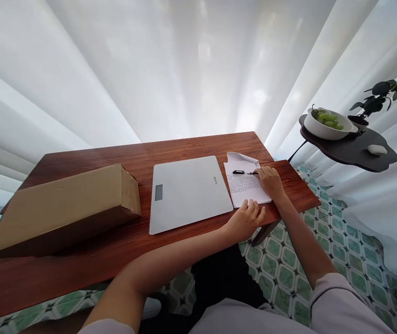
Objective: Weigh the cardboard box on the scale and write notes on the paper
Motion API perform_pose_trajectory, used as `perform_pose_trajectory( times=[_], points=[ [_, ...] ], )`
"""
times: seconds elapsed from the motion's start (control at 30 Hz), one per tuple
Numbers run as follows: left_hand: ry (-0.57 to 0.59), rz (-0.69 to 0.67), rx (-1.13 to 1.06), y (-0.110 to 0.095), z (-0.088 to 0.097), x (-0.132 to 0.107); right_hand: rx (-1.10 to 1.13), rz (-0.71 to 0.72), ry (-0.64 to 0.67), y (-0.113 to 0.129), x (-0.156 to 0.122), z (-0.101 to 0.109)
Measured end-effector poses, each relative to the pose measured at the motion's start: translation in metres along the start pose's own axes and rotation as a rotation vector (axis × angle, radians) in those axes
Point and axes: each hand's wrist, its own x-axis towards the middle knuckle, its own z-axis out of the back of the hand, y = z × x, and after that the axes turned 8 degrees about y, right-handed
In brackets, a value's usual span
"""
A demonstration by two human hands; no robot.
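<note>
Seen from above, a reddish-brown wooden table (121,250); near its right end, a white sheet of paper (245,185) covered in rows of small blue writing, its far corner folded up off the wood; across the upper part of the sheet, a black pen (243,172), lying flat and pointing left-right. Right hand (270,180) resting on the right side of the paper, fingers bent and narrowed, fingertips touching the right end of the pen; whether pinched around it or merely against it, cannot tell. Left hand (246,218) laid palm down at the near edge of the paper, fingers loosely spread and flat, tips pressing the sheet's lower corner, holding nothing. Both forearms bare, reaching in from the lower right.

Just left of the paper, a flat grey scale (187,192) with a small dark display window near its left edge, its right edge just beside the sheet; further left, well apart from the hands, a long brown cardboard box (66,208) lying on its side. Beyond the table's right end, a dark side table (349,148) bearing 1 white bowl (327,127) of green grapes, 1 small potted plant (375,99) and 1 white computer mouse (377,149). Behind everything, white curtains (170,69); below, green patterned floor tiles (341,264).
</note>
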Motion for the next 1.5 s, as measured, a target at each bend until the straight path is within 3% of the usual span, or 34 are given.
perform_pose_trajectory(
  times=[0.27,0.4,0.47,0.6,0.73,1.13,1.5],
  points=[
    [0.01,-0.028,-0.055,0.002,-0.002,-0.005,0.159,-0.171,-0.224,0.0,-0.01,0.002],
    [-0.015,-0.029,-0.076,0.003,-0.003,-0.005,0.531,-0.289,-0.314,0.012,-0.017,0.006],
    [-0.034,-0.029,-0.075,0.003,-0.004,-0.005,0.696,-0.295,-0.253,0.018,-0.018,0.009],
    [-0.056,-0.019,-0.087,0.003,-0.007,-0.005,0.921,-0.197,0.018,0.027,-0.017,0.016],
    [-0.049,-0.023,-0.108,0.003,-0.007,-0.004,1.02,-0.128,0.183,0.03,-0.018,0.019],
    [-0.125,-0.016,-0.085,0.001,-0.013,-0.003,1.018,-0.154,0.163,0.033,-0.018,0.013],
    [-0.08,-0.033,-0.118,0.002,-0.011,-0.003,1.037,-0.167,0.188,0.036,-0.016,0.012]
  ],
)
